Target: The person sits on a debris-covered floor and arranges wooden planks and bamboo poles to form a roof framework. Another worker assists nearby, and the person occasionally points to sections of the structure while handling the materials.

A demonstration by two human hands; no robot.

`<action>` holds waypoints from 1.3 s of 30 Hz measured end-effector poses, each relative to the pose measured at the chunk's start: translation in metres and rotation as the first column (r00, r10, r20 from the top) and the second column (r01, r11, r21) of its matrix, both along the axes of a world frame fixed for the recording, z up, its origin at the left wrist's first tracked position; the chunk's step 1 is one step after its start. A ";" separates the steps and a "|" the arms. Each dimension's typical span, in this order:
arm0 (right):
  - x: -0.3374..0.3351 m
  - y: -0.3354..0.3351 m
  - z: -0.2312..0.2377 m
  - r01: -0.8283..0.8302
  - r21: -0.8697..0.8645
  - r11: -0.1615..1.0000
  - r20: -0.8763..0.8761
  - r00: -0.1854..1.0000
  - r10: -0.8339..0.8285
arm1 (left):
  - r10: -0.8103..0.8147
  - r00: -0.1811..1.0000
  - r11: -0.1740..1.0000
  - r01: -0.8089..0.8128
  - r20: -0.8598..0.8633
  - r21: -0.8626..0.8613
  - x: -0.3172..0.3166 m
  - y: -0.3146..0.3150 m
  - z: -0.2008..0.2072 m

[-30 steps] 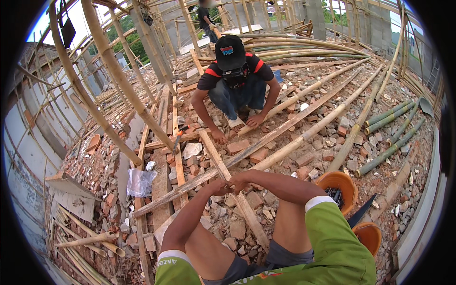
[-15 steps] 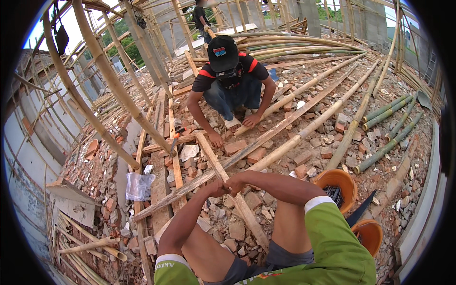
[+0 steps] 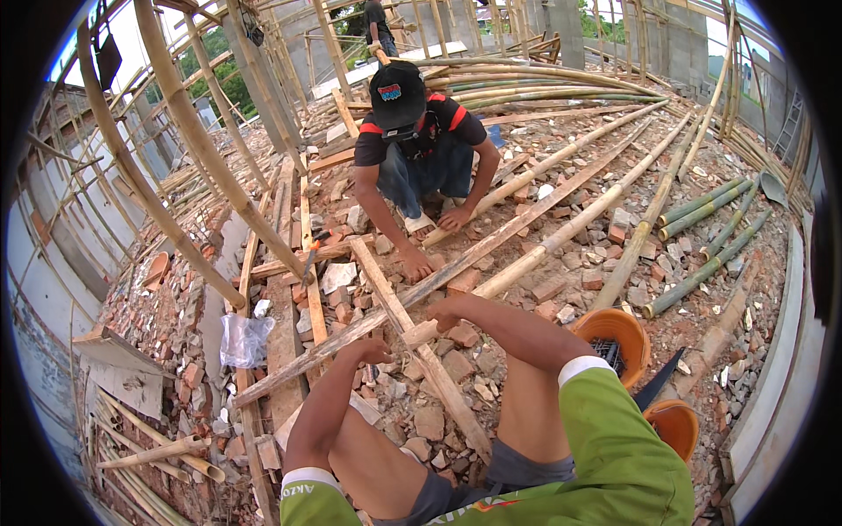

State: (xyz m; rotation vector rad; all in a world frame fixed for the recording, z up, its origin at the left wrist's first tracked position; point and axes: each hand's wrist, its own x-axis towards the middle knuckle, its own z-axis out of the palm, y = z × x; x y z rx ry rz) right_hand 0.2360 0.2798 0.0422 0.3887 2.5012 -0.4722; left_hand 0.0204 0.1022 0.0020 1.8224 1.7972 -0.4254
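Note:
My left hand [image 3: 375, 351] hovers just left of a wooden crosspiece [image 3: 395, 302], its fingers curled; whether anything small is in them is hidden. My right hand [image 3: 449, 310] is bent over the near end of a long bamboo pole [image 3: 535, 259], fingers turned down and partly hidden. That pole end rests over the crosspiece, between my hands. A long weathered timber [image 3: 491, 254] also crosses the crosspiece, a little farther off. Facing me, a crouching person [image 3: 421, 140] in a black cap has one hand on another bamboo pole [image 3: 517, 188] and one near the timber.
Broken bricks and stones cover the ground. To my right stand two orange buckets [image 3: 636, 337] [image 3: 680, 430], the farther holding nails, with a dark saw blade [image 3: 662, 377] between. Upright bamboo poles [image 3: 189, 114] rise at left, near a plastic bag [image 3: 244, 340]. Green bamboo lengths [image 3: 715, 263] lie right.
My hands, together at the crossing before, have come apart. The left moved leftward off the wood; the right lifted slightly up and right, baring the bamboo's end. The whole view shifted a little.

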 end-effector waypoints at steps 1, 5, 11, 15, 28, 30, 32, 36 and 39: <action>0.000 -0.002 0.010 0.024 -0.008 1.000 -0.038 0.999 -0.024 | 0.014 1.000 1.000 -0.014 -0.006 -0.011 -0.019 -0.009 -0.012; 0.033 0.022 0.014 0.182 -0.052 0.982 -0.076 0.980 -0.186 | 0.087 0.996 0.989 -0.083 0.028 -0.122 -0.001 -0.001 0.012; 0.035 0.028 0.015 0.256 -0.011 0.967 -0.080 0.963 -0.256 | 0.057 0.997 0.996 -0.053 0.058 -0.067 0.015 0.002 0.029; 0.027 0.030 0.007 0.208 -0.016 0.978 -0.094 0.974 -0.208 | 0.084 0.991 0.993 -0.075 0.102 -0.088 0.015 0.002 0.028; 0.022 0.031 -0.005 0.207 -0.151 0.966 -0.205 0.950 -0.236 | 0.168 0.980 0.983 -0.159 0.105 -0.092 0.011 -0.010 0.028; 0.023 0.038 -0.014 0.237 -0.172 0.956 -0.174 0.948 -0.266 | 0.146 0.982 0.987 -0.135 0.116 -0.092 0.013 -0.005 0.030; 0.026 0.052 -0.029 0.278 -0.190 0.942 -0.143 0.941 -0.306 | 0.102 0.990 0.992 -0.093 0.100 -0.091 0.023 0.002 0.040; 0.022 0.047 -0.032 0.258 -0.174 0.950 -0.151 0.947 -0.284 | 0.135 0.986 0.988 -0.126 0.101 -0.089 0.024 -0.006 0.045; 0.027 0.048 -0.035 0.253 -0.151 0.956 -0.182 0.943 -0.279 | 0.148 0.984 0.986 -0.139 0.095 -0.092 0.034 -0.005 0.056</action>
